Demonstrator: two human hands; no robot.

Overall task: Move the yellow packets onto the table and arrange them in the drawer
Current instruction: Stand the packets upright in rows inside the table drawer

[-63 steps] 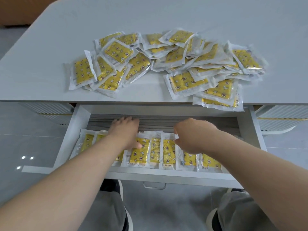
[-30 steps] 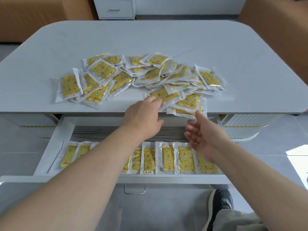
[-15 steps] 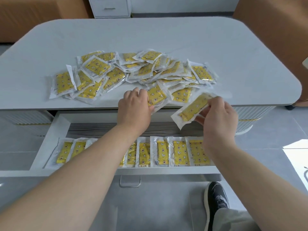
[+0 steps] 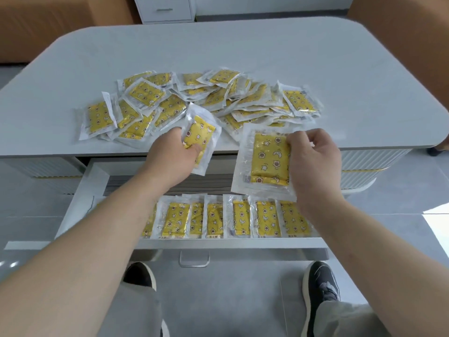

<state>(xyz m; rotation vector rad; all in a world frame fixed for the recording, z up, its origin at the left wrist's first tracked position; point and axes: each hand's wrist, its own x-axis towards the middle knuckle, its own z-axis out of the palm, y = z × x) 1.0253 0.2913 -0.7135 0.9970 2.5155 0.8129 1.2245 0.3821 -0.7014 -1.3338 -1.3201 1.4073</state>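
Note:
A loose heap of yellow packets (image 4: 213,100) in clear wrappers lies near the front edge of the grey table (image 4: 243,49). Below it the white drawer (image 4: 80,198) stands pulled out, with a row of packets (image 4: 233,220) side by side along its front. My left hand (image 4: 170,156) grips one yellow packet (image 4: 202,135), lifted just above the table edge. My right hand (image 4: 313,161) pinches a second yellow packet (image 4: 264,164) by its right side, held flat over the back of the drawer.
The drawer's metal handle (image 4: 194,260) sticks out toward my legs and shoes (image 4: 320,283). A white cabinet (image 4: 167,8) stands behind the table, with brown furniture (image 4: 48,23) on both sides. The drawer's rear half holds no packets.
Both hands left the drawer, rose to the table edge and each took a packet from the heap. In the last half second both packets came off the table toward the drawer.

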